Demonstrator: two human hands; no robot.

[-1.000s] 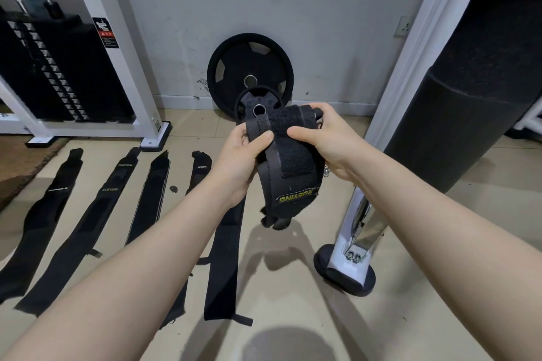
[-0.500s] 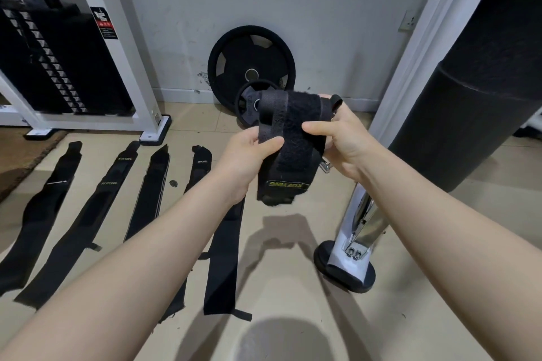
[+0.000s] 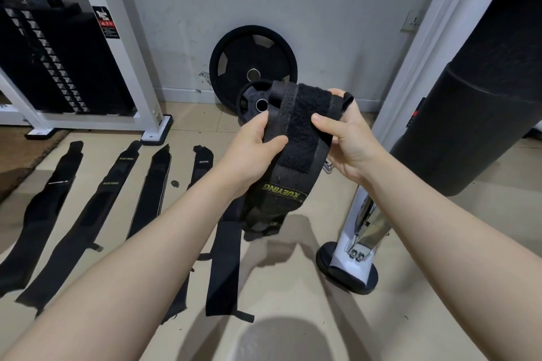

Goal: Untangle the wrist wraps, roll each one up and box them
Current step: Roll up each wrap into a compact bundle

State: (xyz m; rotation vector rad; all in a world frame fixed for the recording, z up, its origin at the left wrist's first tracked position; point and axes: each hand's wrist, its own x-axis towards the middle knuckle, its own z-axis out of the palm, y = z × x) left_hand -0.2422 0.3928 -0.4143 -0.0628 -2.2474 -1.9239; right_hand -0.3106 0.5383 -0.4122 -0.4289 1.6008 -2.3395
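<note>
Rolling is the step you are working on, as I judge it from the head view, the only one you have. You are holding one wrist wrap (image 3: 296, 149) up in front of you above the floor (image 3: 293, 287). Your left hand (image 3: 253, 149) is gripping its left edge, thumb curled over the front and fingers hidden behind. Your right hand (image 3: 349, 141) is gripping the right edge, thumb lying across the fuzzy fastening strip, and a thin loop (image 3: 349, 98) is showing just above your fingers. The lower end, with the yellow lettering, is hanging free and looking bunched. Whether a tight roll is forming I cannot tell.

The next move is likely calling for steady tension while you are turning the band over itself, keeping both edges level so the roll stays even.

Four more wraps (image 3: 102, 199) are lying flat in a row on the floor to your left, not yet rolled. No box is showing.

For room, you are standing close to a white post (image 3: 363, 214) with a round foot on your right and a dark padded column (image 3: 469, 114) beyond it. Weight plates (image 3: 234, 67) are leaning on the wall ahead, and the rack frame (image 3: 126, 67) is standing well apart on the left. The floor under your hands is open.
</note>
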